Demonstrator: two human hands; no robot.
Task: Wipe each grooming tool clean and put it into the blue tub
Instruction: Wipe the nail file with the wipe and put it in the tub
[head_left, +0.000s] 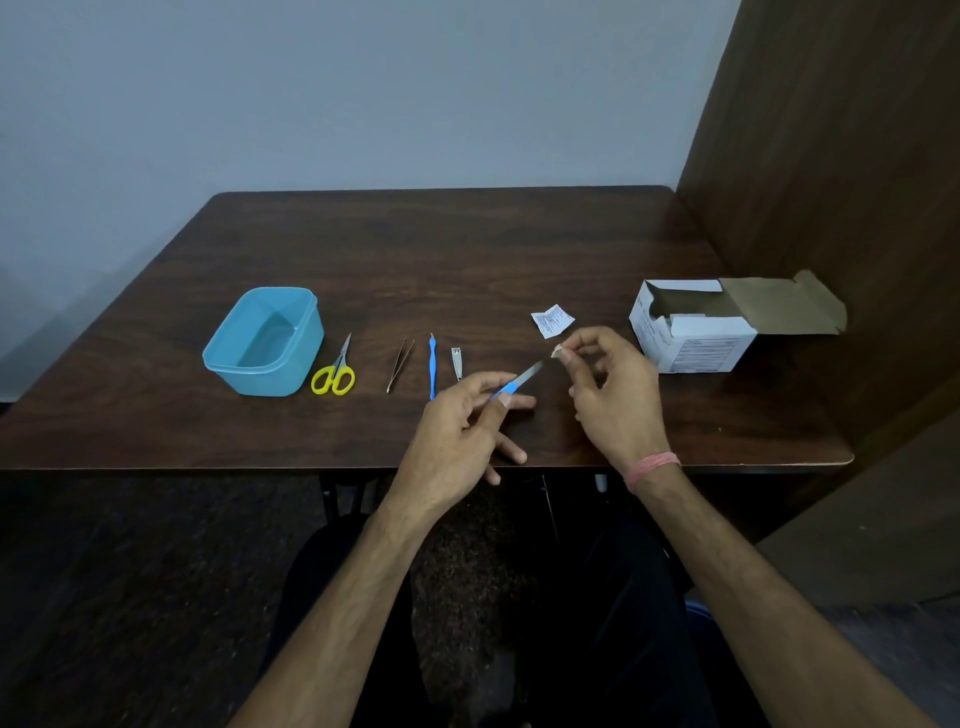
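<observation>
My left hand (467, 421) pinches the blue handle of a nail file (519, 382), whose metal blade points up and to the right. My right hand (613, 387) pinches a small white wipe (557, 352) just beyond the blade's tip. The blue tub (262, 343) stands at the left of the table with nothing visible inside. To its right lie yellow-handled scissors (335, 371), tweezers (400, 364), a blue-handled cuticle tool (431, 366) and a small nail clipper (456, 362).
A torn white wipe wrapper (552, 321) lies behind my right hand. An opened white cardboard box (696, 332) stands at the right, near a brown wooden panel (831, 182). The dark wooden table (415, 244) meets a grey wall behind.
</observation>
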